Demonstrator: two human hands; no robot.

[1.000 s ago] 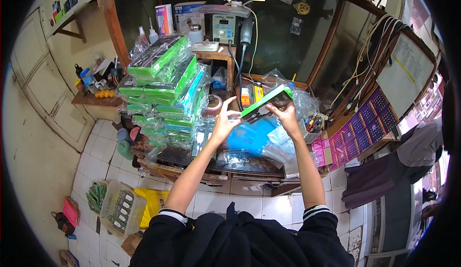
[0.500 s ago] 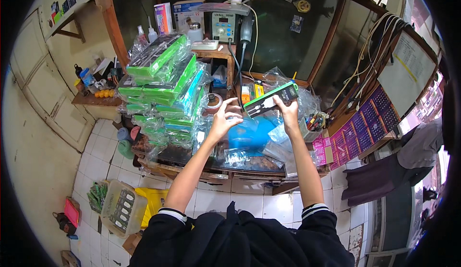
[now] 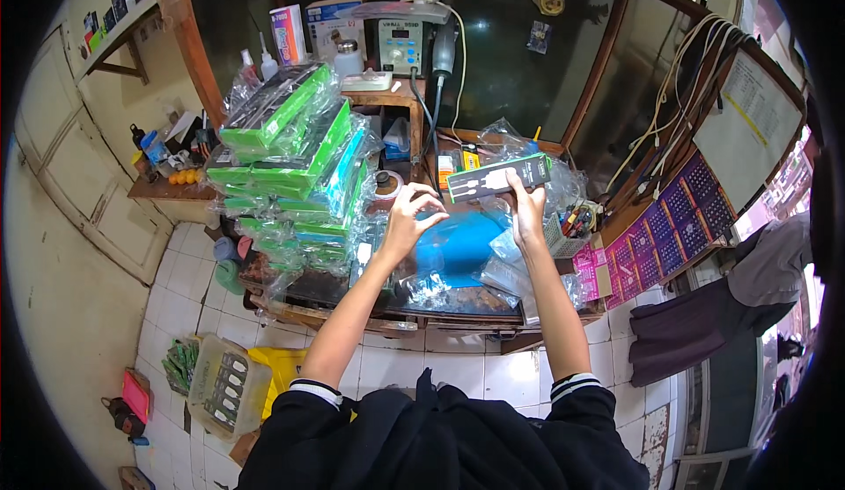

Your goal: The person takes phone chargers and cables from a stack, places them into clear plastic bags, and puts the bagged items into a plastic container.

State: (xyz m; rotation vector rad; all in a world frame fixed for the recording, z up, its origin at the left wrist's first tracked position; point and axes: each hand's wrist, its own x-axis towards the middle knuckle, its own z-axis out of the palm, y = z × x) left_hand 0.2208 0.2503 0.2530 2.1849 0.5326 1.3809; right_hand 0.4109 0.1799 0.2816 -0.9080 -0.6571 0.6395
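Observation:
My right hand [image 3: 528, 212] grips a slim black and green box [image 3: 480, 182] with white charger pictures on its face, holding it tilted above the workbench. Left of the box, my left hand [image 3: 411, 223] hovers with curled fingers and a gap between thumb and fingertips; nothing shows in it. Below both hands lies a blue mat [image 3: 453, 248]. Clear plastic sleeves [image 3: 503, 280] are strewn at the mat's right and front edges. A tall stack of green and black boxes in clear wrap [image 3: 290, 169] stands to the left.
A soldering or hot-air station [image 3: 400, 45] sits on a raised shelf behind. At the right are a small basket of tools [image 3: 568, 242] and hanging cables [image 3: 660, 129]. On the tiled floor at left stands a clear tub of packaged chargers [image 3: 211, 393].
The box in my right hand has swung to a flatter angle, its left end rising. My left thumb and fingers have drawn a little closer together. The view has shifted slightly.

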